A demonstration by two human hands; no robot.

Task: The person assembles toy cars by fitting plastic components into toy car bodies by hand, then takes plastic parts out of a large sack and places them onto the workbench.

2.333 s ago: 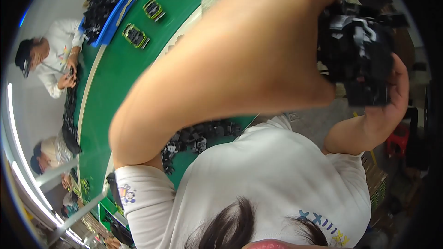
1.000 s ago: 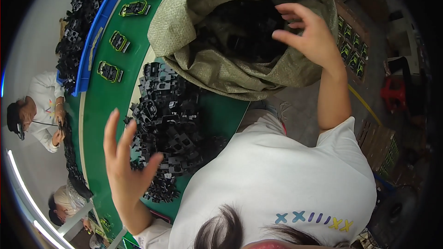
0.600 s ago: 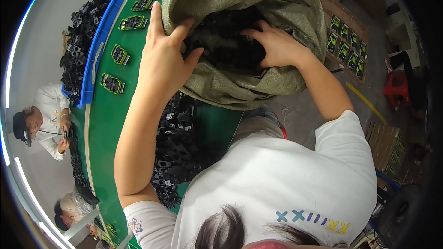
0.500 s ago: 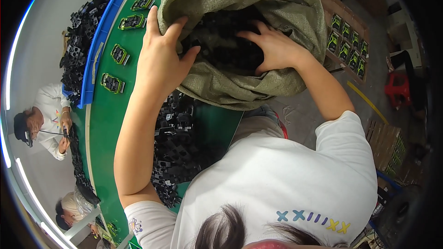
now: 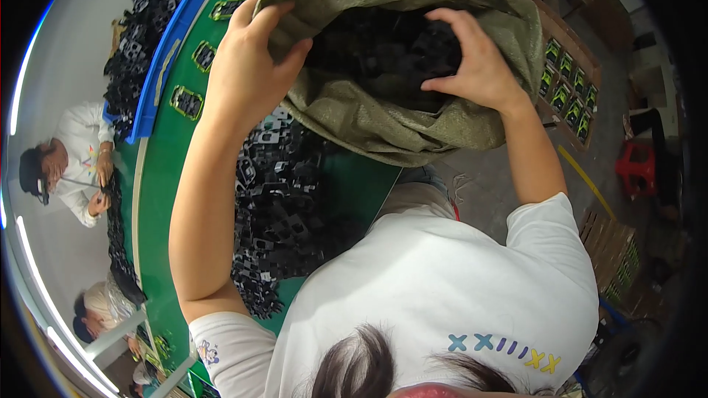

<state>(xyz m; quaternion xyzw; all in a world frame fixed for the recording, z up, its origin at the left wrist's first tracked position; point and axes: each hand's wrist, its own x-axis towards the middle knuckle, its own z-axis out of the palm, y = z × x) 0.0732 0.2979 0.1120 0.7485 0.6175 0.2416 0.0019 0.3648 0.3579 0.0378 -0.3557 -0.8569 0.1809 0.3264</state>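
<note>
An olive-green woven sack (image 5: 369, 121) with a wide-open mouth fills the upper middle, and dark black parts (image 5: 383, 48) lie in its shadowed inside. My left hand (image 5: 251, 66) rests against the sack's left rim, thumb and fingers spread apart; some of its fingers are hidden. Over the right rim reaches my right hand (image 5: 483, 66), inside the mouth, with its fingers curved and apart and nothing visible between them. Below the sack, a heap of black plastic parts (image 5: 273, 206) covers part of the green table (image 5: 346, 199).
Green-and-black toy-car-like assemblies (image 5: 186, 103) line the table's left side. Beyond them stands a blue bin (image 5: 151, 85) piled with black parts. Two people (image 5: 77, 155) work at far left. At right are a tray of similar assemblies (image 5: 571, 99) and a red stool (image 5: 636, 168).
My right hand has shifted right and now shows its fingers curled within the mouth. My left hand has moved slightly up and left on the rim. The sack's opening has tilted.
</note>
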